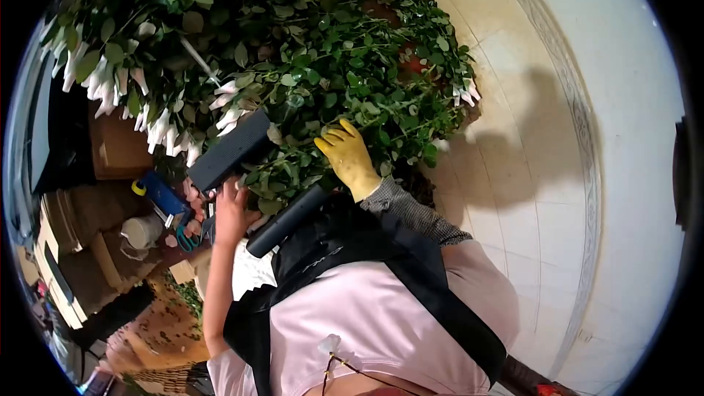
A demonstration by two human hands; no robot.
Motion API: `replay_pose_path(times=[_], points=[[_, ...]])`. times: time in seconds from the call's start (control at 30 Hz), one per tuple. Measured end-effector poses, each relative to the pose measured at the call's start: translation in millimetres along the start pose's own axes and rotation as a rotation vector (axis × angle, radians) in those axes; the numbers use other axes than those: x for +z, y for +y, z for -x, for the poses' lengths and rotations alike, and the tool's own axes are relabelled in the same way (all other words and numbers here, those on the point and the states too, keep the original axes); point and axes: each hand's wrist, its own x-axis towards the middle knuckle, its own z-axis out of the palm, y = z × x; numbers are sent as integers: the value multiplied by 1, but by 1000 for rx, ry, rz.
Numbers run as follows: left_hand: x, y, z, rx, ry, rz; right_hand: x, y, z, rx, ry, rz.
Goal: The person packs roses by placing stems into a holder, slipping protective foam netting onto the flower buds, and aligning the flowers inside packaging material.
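My left hand (232,209), bare, is at the lower end of a dark ribbed block (233,148). Its fingers are bent, and what lies inside them is hidden by the block and leaves. My right hand (348,158) wears a yellow glove with a grey checked sleeve above it. Its fingers curl over leafy stems (297,165) that lie between the ribbed block and a second dark bar (287,220) close to my apron. A large heap of leafy cut stems (323,59) spreads beyond both hands. White sleeves (165,130) cover the flower heads along its left side.
Left of my arm are blue-handled scissors (189,236), a blue tool (165,198), a white tub (141,232) and loose pink petals. Cardboard boxes (88,227) stand farther left. Tiled floor (506,227) and a pale wall (631,176) lie to the right.
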Motion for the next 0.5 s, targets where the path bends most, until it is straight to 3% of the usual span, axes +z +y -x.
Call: replay_pose_path(times=[0.17, 0.27, 0.33, 0.43, 0.5], points=[[29, 5, 18, -125, 206, 188, 33, 3, 26, 234, 15, -347], [31, -15, 23, -93, 100, -16, 26, 23, 18, 233, -60, -565], [9, -9, 20, -127, -41, 1, 5, 27, 2, 209, -19, -577], [-44, 33, 19, -191, -114, -224, -18, 20, -24, 169, -19, -473], [-115, 88, 3, 42, 0, 299, 9, 23, -17, 91, -87, -404]])
